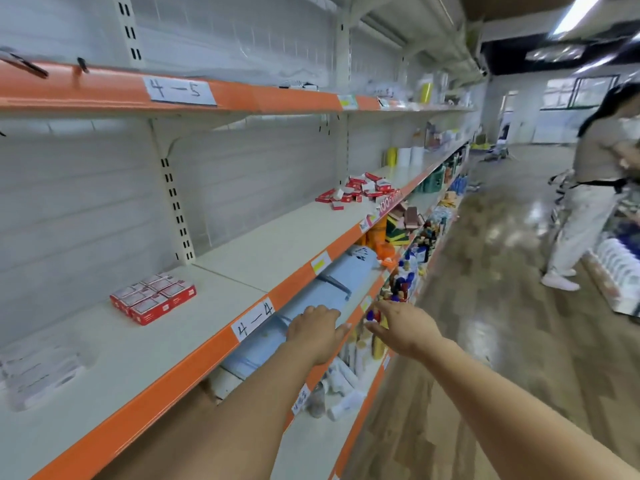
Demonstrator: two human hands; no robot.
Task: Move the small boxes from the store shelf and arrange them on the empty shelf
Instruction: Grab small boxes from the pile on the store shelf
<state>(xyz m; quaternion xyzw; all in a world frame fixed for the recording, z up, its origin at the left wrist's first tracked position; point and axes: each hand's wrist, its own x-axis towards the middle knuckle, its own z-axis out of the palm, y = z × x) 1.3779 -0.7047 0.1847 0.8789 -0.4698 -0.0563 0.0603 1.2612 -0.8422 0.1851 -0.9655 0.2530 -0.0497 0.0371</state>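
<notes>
Sitting neatly on the shelf (145, 344) marked 4-4, the arranged block of small red boxes (152, 298) is my work so far: a tight cluster packed side by side, lids up, towards the back of the near section. That part looks done. Further along the same shelf level, well apart from the block, the loose heap of red boxes (358, 191) lies jumbled, some flat, some tipped on edge, near the orange front lip. By my reckoning that heap is what is left, and it is the larger share, so I judge the job well under halfway.

My hands carry nothing right now. My left hand (317, 332) reaches out below the shelf edge, fingers loosely bent over the light blue packs (311, 299) on the shelf beneath, gripping nothing that I can see. My right hand (403, 329) stretches forward beside it, fingers spread and relaxed, in front of the small bottles (398, 289) on the lower tiers. Both point towards the heap, so I expect the next load comes from there.

Above, the shelf tagged 4-5 (180, 91) has little on its near end. Off to the right, another person (588, 188) stands in the aisle on the glossy floor (485, 271).
</notes>
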